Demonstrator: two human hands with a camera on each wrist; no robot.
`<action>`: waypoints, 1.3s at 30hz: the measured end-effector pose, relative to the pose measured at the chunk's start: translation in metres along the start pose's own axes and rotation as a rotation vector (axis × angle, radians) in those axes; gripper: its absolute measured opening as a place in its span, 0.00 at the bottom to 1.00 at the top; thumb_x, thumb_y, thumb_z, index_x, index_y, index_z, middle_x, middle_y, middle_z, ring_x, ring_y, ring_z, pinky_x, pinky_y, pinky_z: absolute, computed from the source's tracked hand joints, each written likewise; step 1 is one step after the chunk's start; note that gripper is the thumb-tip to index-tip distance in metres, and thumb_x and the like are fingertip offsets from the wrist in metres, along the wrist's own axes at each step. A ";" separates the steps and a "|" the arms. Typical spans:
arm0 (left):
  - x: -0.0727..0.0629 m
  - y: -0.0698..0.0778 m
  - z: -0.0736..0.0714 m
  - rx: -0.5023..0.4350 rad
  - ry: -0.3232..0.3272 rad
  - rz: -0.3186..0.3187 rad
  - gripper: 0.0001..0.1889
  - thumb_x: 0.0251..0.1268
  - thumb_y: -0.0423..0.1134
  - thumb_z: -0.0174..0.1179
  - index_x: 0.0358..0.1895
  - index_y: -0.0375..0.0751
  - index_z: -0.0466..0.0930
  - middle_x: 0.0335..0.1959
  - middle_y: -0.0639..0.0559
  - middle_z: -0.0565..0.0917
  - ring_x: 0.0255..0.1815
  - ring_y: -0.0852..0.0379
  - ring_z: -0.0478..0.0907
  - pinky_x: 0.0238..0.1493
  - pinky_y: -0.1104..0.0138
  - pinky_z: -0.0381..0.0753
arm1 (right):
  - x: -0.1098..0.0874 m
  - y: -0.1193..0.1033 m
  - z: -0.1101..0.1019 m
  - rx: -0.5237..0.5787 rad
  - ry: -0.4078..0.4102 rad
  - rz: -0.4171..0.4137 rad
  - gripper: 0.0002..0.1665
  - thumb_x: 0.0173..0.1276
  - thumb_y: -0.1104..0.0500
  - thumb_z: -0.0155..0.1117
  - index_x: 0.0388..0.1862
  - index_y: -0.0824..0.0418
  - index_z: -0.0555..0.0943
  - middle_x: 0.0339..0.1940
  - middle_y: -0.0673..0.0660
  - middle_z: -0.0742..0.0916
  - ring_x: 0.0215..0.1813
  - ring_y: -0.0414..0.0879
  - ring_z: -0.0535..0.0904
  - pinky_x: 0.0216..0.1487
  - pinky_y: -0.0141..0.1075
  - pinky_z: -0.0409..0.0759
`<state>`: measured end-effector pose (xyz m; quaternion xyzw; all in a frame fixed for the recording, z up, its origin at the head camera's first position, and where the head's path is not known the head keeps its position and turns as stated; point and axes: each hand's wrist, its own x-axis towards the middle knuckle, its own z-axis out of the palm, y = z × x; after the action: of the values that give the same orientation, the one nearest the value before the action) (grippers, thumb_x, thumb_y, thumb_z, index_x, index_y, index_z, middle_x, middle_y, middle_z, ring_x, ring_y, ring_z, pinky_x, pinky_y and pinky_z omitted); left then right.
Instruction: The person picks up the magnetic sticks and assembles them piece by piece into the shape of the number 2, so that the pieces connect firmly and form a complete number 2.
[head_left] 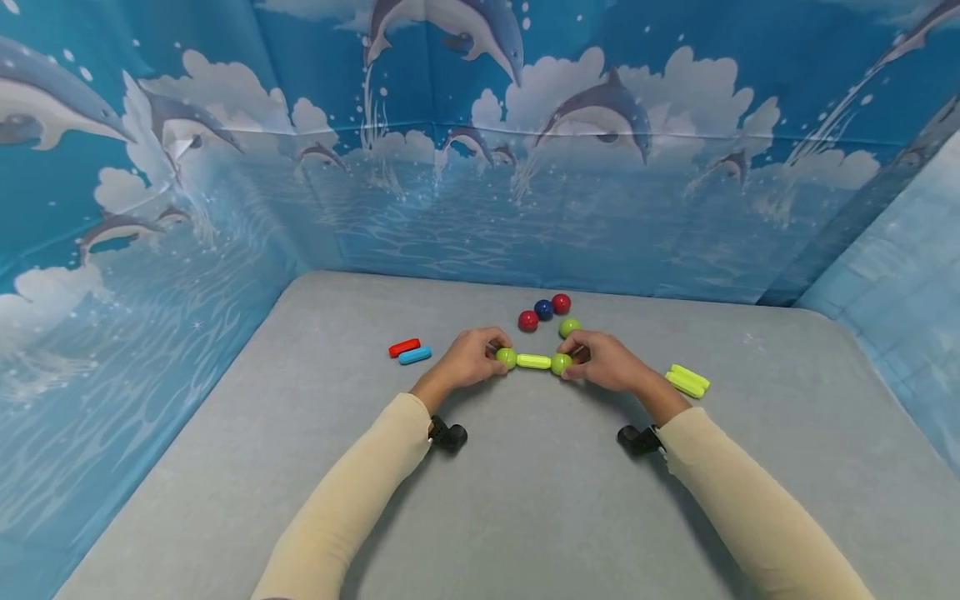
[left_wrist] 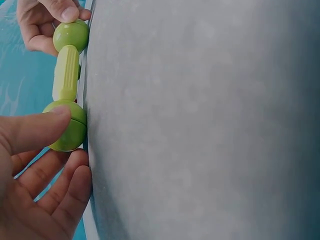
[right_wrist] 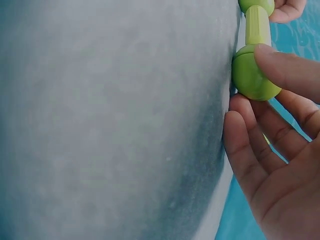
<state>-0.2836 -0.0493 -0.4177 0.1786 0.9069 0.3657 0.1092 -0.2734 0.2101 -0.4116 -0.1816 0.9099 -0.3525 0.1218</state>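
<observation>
Between my two hands is a dumbbell-shaped piece: a yellow-green rod (head_left: 534, 362) with a green ball at each end. My left hand (head_left: 472, 357) pinches the left green ball (left_wrist: 70, 127) between thumb and fingers. At the other end, my right hand (head_left: 603, 360) pinches the right green ball (right_wrist: 254, 75) the same way. Both balls touch the rod's ends, and the piece lies level, at or just above the grey table. Just beyond the right hand sits a loose green ball (head_left: 569, 327).
Two red balls, one nearer (head_left: 528, 321) and one farther (head_left: 561, 303), flank a dark blue ball (head_left: 543, 310) at the back. Left of the hands lie a red rod (head_left: 404, 347) and a blue rod (head_left: 415, 356). Yellow-green rods (head_left: 687, 381) lie side by side at right. Dolphin-print curtains (head_left: 465, 208) border the table.
</observation>
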 end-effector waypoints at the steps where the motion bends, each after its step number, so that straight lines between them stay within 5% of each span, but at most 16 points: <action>1: 0.000 0.000 0.000 -0.003 -0.005 -0.004 0.16 0.63 0.35 0.67 0.53 0.46 0.80 0.56 0.46 0.83 0.52 0.51 0.81 0.47 0.63 0.82 | 0.000 0.000 0.001 0.004 -0.003 0.002 0.15 0.65 0.64 0.68 0.50 0.62 0.80 0.54 0.64 0.84 0.52 0.53 0.83 0.41 0.37 0.81; 23: 0.002 -0.001 0.004 -0.028 -0.023 -0.007 0.15 0.64 0.35 0.66 0.53 0.47 0.79 0.57 0.47 0.82 0.53 0.51 0.80 0.50 0.61 0.82 | -0.001 0.001 0.000 -0.035 -0.011 0.022 0.16 0.66 0.62 0.67 0.53 0.61 0.79 0.54 0.63 0.84 0.53 0.54 0.81 0.44 0.39 0.82; 32: 0.002 -0.002 0.001 -0.031 -0.013 -0.002 0.16 0.64 0.34 0.67 0.54 0.47 0.80 0.58 0.47 0.82 0.54 0.51 0.80 0.50 0.62 0.82 | -0.001 -0.002 -0.002 -0.018 -0.016 -0.018 0.17 0.67 0.63 0.67 0.53 0.63 0.79 0.55 0.65 0.83 0.54 0.56 0.81 0.40 0.37 0.82; 39: 0.002 -0.003 -0.001 -0.022 -0.014 0.000 0.16 0.64 0.34 0.66 0.54 0.46 0.80 0.58 0.46 0.81 0.54 0.50 0.80 0.51 0.61 0.82 | -0.009 -0.001 -0.012 -0.095 -0.028 -0.048 0.22 0.69 0.63 0.64 0.61 0.64 0.76 0.58 0.66 0.82 0.57 0.59 0.81 0.47 0.44 0.83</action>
<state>-0.2869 -0.0508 -0.4189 0.1799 0.9021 0.3743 0.1175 -0.2694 0.2200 -0.4017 -0.2139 0.9192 -0.3091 0.1174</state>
